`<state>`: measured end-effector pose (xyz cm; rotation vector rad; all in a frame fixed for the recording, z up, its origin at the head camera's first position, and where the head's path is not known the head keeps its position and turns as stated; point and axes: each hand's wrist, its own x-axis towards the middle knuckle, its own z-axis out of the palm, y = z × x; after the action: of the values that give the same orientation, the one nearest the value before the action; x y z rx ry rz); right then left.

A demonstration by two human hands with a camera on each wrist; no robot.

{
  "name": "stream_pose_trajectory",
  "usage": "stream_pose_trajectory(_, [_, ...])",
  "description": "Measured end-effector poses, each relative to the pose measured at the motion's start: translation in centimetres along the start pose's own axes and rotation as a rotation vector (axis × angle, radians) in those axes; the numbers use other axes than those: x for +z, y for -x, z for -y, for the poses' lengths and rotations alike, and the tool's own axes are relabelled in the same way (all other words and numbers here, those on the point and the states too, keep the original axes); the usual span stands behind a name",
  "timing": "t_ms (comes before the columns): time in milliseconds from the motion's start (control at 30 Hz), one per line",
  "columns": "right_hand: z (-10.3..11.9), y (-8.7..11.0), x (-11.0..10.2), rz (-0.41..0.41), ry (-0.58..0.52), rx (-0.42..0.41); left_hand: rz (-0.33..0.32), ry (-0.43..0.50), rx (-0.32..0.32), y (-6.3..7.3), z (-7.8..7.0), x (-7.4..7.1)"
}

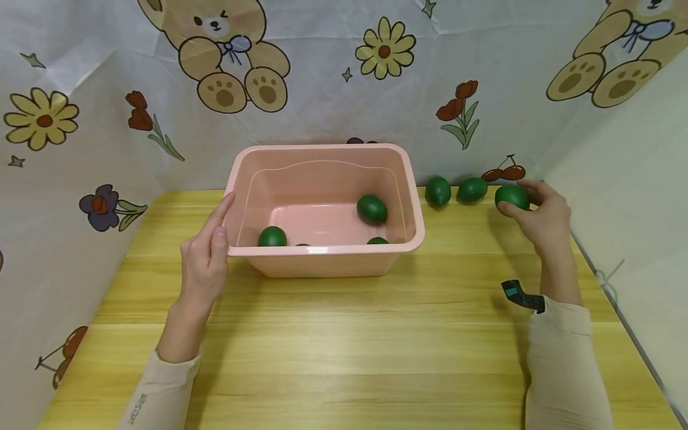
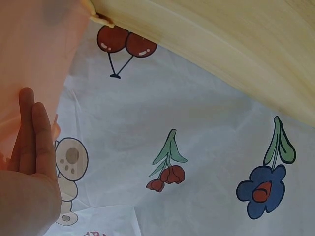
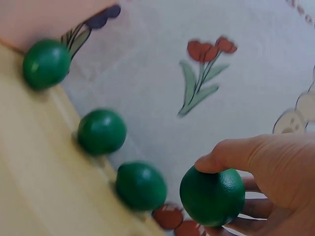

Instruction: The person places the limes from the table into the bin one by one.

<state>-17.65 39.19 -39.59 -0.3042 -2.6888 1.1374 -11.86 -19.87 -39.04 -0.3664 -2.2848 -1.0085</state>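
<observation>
My right hand (image 1: 545, 218) holds a green lime (image 1: 512, 197) between thumb and fingers at the table's back right. The same lime (image 3: 211, 194) shows clearly in the right wrist view. To its left, two more limes, one nearer (image 1: 472, 189) and one farther (image 1: 438, 191), lie along the back edge. The right wrist view shows another lime (image 3: 47, 64) close to the basin. A pink plastic basin (image 1: 322, 270) stands left of them with several limes inside, some partly hidden by its front wall. My left hand (image 1: 204, 263) rests with straight fingers against the basin's left side.
A wooden table (image 1: 365, 352) lies under everything. Behind it hangs a white cloth (image 1: 322, 77) printed with bears and flowers. A pale wall (image 1: 639, 209) stands at the right, and a dark device (image 1: 521, 297) is worn at the right wrist.
</observation>
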Motion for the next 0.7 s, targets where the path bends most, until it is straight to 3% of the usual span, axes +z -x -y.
stream_pose_trajectory(367, [5.9, 2.2, -1.4, -0.047, -0.101, -0.148, -0.017, 0.019, -0.003, 0.1, -0.3, 0.2])
stream_pose_trajectory(567, [8.8, 3.7, -1.2, -0.055, -0.155, -0.214, 0.004, 0.018, -0.003, 0.1, -0.2, 0.2])
stream_pose_trajectory(700, [10.9, 4.7, -0.5, -0.036, -0.189, -0.27, -0.017, 0.016, 0.001, 0.0, -0.1, 0.1])
